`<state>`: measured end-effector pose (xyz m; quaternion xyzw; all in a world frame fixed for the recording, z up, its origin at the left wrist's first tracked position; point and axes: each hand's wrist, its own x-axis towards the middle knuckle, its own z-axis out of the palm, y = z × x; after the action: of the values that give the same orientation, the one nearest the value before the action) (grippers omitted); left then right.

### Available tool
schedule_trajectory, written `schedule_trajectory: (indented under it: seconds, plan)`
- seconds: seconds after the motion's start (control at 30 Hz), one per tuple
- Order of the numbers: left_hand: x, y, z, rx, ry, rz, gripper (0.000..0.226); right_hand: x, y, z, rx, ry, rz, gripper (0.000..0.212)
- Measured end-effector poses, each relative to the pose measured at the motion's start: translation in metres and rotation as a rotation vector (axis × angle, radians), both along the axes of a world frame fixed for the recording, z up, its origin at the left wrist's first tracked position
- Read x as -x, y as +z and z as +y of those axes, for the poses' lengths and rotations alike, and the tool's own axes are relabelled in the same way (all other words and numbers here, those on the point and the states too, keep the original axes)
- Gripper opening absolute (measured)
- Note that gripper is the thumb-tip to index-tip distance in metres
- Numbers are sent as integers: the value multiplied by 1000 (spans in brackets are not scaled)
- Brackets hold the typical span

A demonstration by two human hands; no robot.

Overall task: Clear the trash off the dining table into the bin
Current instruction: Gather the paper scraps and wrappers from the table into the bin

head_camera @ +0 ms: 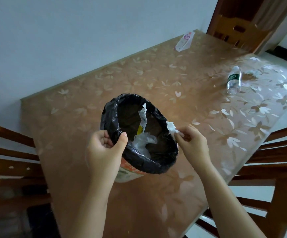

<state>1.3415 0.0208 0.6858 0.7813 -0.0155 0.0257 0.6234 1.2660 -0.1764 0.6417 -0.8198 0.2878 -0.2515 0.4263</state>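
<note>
Curled left hand [105, 148] grips bin [156, 166]; right hand [192, 143] pinches tissue [171, 127].

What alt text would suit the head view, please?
A left hand grips the rim of a black-lined bin while the right hand pinches a crumpled tissue at that rim. A bottle and a wrapper lie farther along the dining table.

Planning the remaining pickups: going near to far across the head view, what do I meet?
Bin, its rim gripped by the left hand, right hand pinching a crumpled tissue at its rim → plastic bottle lying on its side → white packet by the far end.
</note>
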Motion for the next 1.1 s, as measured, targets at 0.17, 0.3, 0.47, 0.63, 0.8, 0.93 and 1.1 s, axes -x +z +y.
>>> schedule_trajectory:
  seconds: [0.17, 0.3, 0.47, 0.63, 0.8, 0.93, 1.1]
  plan:
    - [27, -2, 43, 115, -15, 28, 21, 30, 36, 67, 89, 251, 31, 16]
    - [52, 0, 77, 198, -64, 61, 15, 66, 52, 107, 164, 211, 65, 18]
    - [85, -1, 107, 269, -132, 128, 17, 122, 58, 147, 325, 35, 140, 23]
    - [113, 5, 129, 286, -188, 200, 15, 183, 60, 171, 442, -136, 275, 27]
    - [138, 17, 146, 321, -224, 207, 15, 236, 60, 184, 487, -310, 295, 24]
    - [169, 34, 160, 390, -239, 211, 21, 277, 62, 196, 502, -364, 260, 22]
    - [230, 45, 178, 409, -263, 157, 10, 350, 56, 214, 475, -413, 259, 25]
